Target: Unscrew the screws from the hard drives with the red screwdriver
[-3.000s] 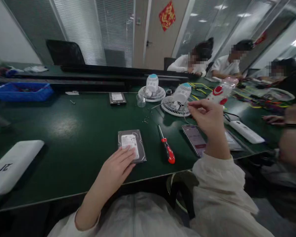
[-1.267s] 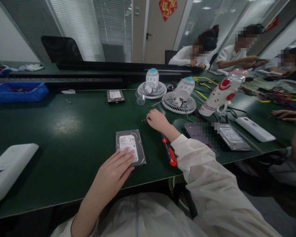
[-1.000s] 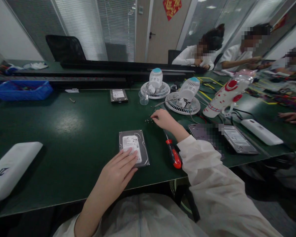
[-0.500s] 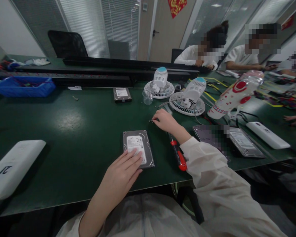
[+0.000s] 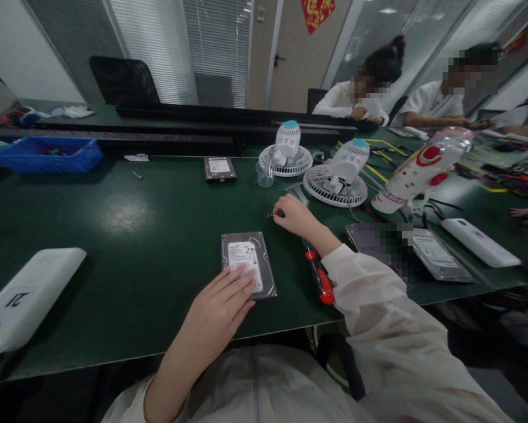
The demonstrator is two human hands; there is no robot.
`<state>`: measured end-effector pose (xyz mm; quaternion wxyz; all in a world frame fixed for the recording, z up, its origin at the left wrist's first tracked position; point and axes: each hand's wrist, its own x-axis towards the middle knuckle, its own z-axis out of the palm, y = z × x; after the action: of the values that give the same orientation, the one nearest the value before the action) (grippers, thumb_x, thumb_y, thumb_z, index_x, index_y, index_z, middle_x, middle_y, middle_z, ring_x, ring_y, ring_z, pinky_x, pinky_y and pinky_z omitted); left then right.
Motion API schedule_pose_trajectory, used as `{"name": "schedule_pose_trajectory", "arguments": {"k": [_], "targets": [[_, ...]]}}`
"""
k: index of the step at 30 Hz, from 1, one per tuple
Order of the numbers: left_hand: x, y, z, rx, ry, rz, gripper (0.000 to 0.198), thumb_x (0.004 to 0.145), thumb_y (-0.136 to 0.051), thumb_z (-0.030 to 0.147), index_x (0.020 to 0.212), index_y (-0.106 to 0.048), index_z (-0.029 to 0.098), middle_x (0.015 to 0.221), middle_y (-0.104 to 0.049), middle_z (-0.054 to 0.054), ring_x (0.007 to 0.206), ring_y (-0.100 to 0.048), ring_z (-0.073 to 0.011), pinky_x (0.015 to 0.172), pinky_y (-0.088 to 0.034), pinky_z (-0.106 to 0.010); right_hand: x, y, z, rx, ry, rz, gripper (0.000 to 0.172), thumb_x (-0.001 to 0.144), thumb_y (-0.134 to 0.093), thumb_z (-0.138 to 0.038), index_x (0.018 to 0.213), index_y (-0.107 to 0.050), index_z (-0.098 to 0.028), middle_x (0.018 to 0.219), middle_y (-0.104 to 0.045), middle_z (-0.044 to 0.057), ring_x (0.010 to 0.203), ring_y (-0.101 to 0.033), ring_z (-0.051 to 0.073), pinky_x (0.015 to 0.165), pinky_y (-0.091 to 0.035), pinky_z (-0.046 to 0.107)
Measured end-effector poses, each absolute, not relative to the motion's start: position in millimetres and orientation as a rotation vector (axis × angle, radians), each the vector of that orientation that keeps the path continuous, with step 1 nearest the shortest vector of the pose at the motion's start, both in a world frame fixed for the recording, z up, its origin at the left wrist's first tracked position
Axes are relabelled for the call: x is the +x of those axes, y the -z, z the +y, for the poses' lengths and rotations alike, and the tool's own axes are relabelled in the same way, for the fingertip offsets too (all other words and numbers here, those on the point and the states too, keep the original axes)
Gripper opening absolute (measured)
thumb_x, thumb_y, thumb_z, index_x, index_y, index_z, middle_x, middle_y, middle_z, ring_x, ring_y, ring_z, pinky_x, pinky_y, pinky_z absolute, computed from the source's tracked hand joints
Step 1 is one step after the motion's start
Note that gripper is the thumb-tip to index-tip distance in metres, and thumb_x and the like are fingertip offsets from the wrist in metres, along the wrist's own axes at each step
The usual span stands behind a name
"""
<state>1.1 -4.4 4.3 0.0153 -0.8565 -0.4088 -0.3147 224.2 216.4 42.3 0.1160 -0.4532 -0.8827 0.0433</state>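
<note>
A grey hard drive with a white label lies flat on the green table in front of me. My left hand rests on its near edge with fingers stretched flat. My right hand reaches past the drive to a small heap of screws, its fingers curled down in a pinch over them; what the fingertips hold is too small to see. A red-handled screwdriver lies under my right forearm, right of the drive.
A second hard drive, a clear cup and two small white fans stand further back. A white box lies left, a blue bin far left. Other people sit at the right.
My right hand came down from holding something up near the fans to the screw heap and now stays pinched there. My left hand kept still on the drive; the view shifted slightly.
</note>
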Motion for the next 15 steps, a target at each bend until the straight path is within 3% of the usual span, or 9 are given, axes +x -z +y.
{"name": "schedule_pose_trajectory", "arguments": {"k": [5,9,15], "targets": [[1.2,-5.4,-4.5,-2.648,0.962,-1.264,0.030,0.102,-0.054,0.018,0.129,-0.066,0.012,0.136,-0.071,-0.012,0.131,-0.064,-0.0273,0.110,-0.056,-0.050,226.1,-54.8,205.0,-1.213,-0.230,-2.467,0.011,0.084,-0.062,-0.015,0.083,-0.072,-0.015,0.091,-0.073,0.008,0.097,-0.060,0.022,0.092,-0.046,0.036],[1.4,-5.6,-5.1,-2.667,0.943,-1.279,0.031,0.103,-0.053,0.019,0.129,-0.066,0.011,0.137,-0.070,-0.012,0.133,-0.063,-0.0268,0.111,-0.055,-0.050,220.6,-60.1,185.5,-1.051,-0.437,-2.512,0.007,0.085,-0.065,-0.017,0.085,-0.072,-0.016,0.087,-0.073,0.004,0.088,-0.064,0.017,0.084,-0.049,0.029],[1.3,-4.6,-5.2,-2.680,0.962,-1.305,0.031,0.101,-0.056,0.018,0.129,-0.067,0.012,0.138,-0.069,-0.011,0.134,-0.062,-0.0263,0.113,-0.053,-0.049,208.4,-51.8,178.6,-0.980,-0.562,-2.607,0.006,0.085,-0.067,-0.015,0.083,-0.072,-0.014,0.085,-0.071,0.006,0.086,-0.063,0.017,0.080,-0.048,0.030]]}}
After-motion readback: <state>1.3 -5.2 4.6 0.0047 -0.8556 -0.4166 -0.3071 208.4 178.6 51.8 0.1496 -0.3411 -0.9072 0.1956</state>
